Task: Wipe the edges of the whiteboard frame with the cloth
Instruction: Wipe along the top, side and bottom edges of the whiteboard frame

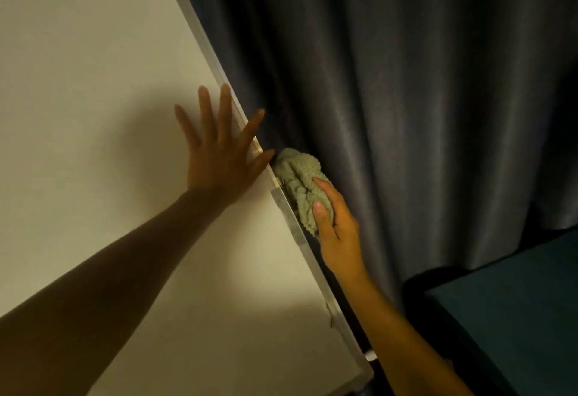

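Observation:
The whiteboard fills the left of the view, and its metal frame edge runs diagonally from top centre down to the lower right. My left hand lies flat on the board with fingers spread, the fingertips reaching over the frame. My right hand is closed on a bunched, pale green knobbly cloth. The cloth is pressed against the outer side of the frame, just right of my left thumb.
A dark grey curtain hangs in folds right behind the frame's edge, touching the cloth. A dark teal flat surface sits at the lower right. The board's bottom corner is near the lower edge of the view.

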Tool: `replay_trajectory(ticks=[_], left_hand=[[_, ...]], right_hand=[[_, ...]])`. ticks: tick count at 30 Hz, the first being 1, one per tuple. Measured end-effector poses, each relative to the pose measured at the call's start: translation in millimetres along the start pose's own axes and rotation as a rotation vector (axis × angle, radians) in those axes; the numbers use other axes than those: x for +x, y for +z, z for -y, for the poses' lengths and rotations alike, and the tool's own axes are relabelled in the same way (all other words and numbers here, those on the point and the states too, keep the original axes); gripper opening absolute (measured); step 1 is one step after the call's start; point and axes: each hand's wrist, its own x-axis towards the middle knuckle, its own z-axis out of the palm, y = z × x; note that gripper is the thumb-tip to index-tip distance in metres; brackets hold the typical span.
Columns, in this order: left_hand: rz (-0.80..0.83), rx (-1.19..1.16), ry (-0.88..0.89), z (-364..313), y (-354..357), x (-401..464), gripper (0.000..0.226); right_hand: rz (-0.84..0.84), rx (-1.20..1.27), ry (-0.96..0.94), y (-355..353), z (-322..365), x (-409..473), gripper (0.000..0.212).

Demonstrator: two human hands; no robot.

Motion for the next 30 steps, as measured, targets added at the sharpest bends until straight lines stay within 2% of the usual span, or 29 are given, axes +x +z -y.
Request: replay_trajectory(ticks=[10,14,17,20,22,24,27,30], left_hand=[[0.023,0.016,0.032,1.5,-0.6,-1.8,0.084],[0.054,-0.006,0.055,3.1,-3.7,-1.3,0.084],[0.055,-0.019,0.081,-1.4,-3.2,1.8,0.083],[0.039,-0.038,0.077,-9.2,-2.4,8.0,0.083],[0.02,-0.041,0.069,-12.0,-1.1,11.7,0.082],[0.008,-0.033,0.068,-14.0,2.0,12.6,0.082],[-0.004,-0.032,0.068,-14.1,3.7,13.4,0.081],[-0.022,-0.029,0.068,-11.1,4.8,13.8,0.081]], right_hand=[[-0.105,-0.013,0.077,-6.3,-12.0,-9.9,0.037],[-0.124,0.056,0.135,-11.8,6.5,9.2,0.037],[-0.163,0.105,0.002,-20.3,40.8,47.9,0.037],[-0.107,-0.027,-0.235,-31.7,69.5,90.0,0.042],[-0.06,-0.178,-0.294,-42.8,68.8,103.6,0.049],[0.011,-0.205,-0.246,-52.6,55.1,99.3,0.055],[0.139,-0.118,-0.118,-48.7,26.4,73.9,0.052],[0.139,-0.115,-0.081,-30.6,7.8,54.4,0.046]])
